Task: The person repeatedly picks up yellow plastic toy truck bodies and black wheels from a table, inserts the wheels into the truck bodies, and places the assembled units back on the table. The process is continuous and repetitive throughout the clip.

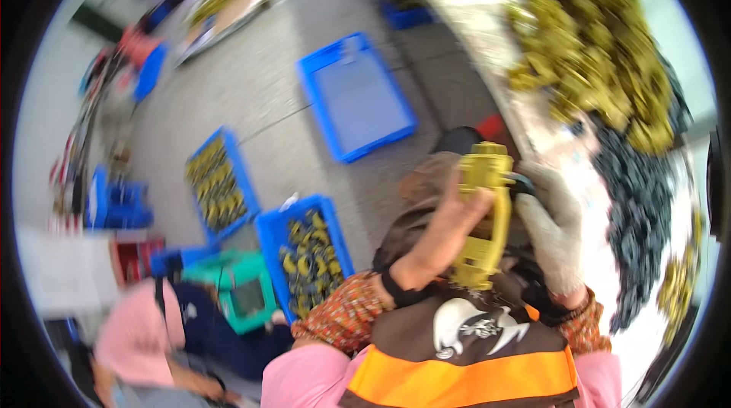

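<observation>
"Where is the yellow part [499,221] being held?"

"Above the brown apron [403,332], beside the pale table [586,172]; it is being gripped by the bare left hand [445,236], curled half closed."

"And the gloved right hand [554,217]?"

"It is being held partly curled near a dark piece [521,183] at the part's side; whether that is being pinched cannot be told. Seemingly, a fitting or checking step is being carried out."

"What is being called for next?"

"Probably, a steady left grip and careful right-hand alignment are being called for."

"Is any writing being shown?"

"None is being made out; only a white motif [453,320] is being displayed on the apron."
</observation>
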Demonstrator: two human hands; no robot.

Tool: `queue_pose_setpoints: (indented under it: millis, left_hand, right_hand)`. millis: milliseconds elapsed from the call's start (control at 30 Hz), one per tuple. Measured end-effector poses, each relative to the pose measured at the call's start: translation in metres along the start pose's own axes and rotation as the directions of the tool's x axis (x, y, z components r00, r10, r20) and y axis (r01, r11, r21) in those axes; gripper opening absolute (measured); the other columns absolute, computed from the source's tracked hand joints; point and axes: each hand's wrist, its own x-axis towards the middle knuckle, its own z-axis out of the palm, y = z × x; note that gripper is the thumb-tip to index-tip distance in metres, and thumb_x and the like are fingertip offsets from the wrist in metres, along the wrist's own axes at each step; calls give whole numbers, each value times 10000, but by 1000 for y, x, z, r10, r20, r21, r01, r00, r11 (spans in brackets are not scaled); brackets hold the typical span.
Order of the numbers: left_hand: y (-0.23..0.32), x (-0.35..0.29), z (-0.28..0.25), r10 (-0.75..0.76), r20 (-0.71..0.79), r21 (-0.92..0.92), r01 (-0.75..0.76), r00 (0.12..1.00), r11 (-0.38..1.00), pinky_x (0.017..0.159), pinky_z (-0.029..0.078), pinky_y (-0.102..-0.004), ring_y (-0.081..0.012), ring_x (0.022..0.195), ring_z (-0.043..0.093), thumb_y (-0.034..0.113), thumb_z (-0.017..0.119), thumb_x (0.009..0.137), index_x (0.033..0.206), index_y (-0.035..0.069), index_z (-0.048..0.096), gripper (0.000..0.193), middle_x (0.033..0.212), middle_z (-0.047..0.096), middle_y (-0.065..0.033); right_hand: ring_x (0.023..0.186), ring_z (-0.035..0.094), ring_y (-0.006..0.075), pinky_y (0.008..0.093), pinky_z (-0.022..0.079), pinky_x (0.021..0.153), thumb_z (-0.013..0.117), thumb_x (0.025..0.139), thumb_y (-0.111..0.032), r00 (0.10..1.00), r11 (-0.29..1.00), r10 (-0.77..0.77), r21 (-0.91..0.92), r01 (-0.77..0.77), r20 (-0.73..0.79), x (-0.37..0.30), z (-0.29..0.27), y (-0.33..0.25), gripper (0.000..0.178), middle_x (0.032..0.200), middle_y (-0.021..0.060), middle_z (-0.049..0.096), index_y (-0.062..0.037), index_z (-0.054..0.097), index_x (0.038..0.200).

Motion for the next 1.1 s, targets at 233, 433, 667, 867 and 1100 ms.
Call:
queue_pose_setpoints:
  millis: [233, 433, 667, 867, 1100]
  left_hand:
    - [-50, 6, -21, -420, -47, 78, 422, 906, 903, 865, 606, -349, -169, 1031, 694, 640, 529, 1066, 1505, 113, 482, 687, 1214, 665, -53]
    - [-66, 39, 4, -447, 134, 311, 391, 884, 866, 1061, 474, -331, -153, 1208, 584, 475, 591, 1099, 1579, 90, 358, 658, 1367, 576, -54]
    - [-93, 63, 24, -551, 266, 388, 435, 791, 812, 1148, 393, -334, -148, 1267, 533, 400, 590, 1118, 1591, 69, 305, 644, 1412, 540, -62]
    - [-112, 71, 42, -656, 325, 439, 506, 681, 743, 1121, 418, -332, -150, 1252, 542, 409, 590, 1116, 1589, 64, 304, 651, 1397, 545, -71]
    - [-131, 62, 64, -705, 330, 466, 541, 628, 700, 1069, 453, -311, -137, 1198, 563, 405, 606, 1110, 1586, 79, 315, 646, 1361, 563, -71]
  right_hand:
    - [1042, 708, 164, 329, 564, 935, 664, 1001, -39, 954, 954, 142, 292, -61, -263, -25, -12, 94, 343, 1133, 119, 742, 5, 643, 1341]
    - [1029, 736, 239, 354, 568, 941, 672, 992, -49, 883, 978, 99, 208, -1, -459, -37, -18, 113, 368, 1127, 181, 733, 13, 634, 1352]
    - [1036, 747, 255, 354, 575, 925, 663, 988, -14, 758, 967, 197, 250, -47, -622, -50, -36, 121, 383, 1132, 182, 731, 2, 615, 1368]
    - [986, 749, 262, 360, 582, 898, 663, 985, -13, 654, 970, 231, 223, -97, -720, -71, -46, 128, 372, 1105, 175, 731, -15, 621, 1355]
    - [952, 752, 288, 377, 584, 852, 667, 970, 1, 597, 964, 267, 208, -167, -757, -100, -61, 140, 362, 1092, 198, 724, -10, 625, 1330]
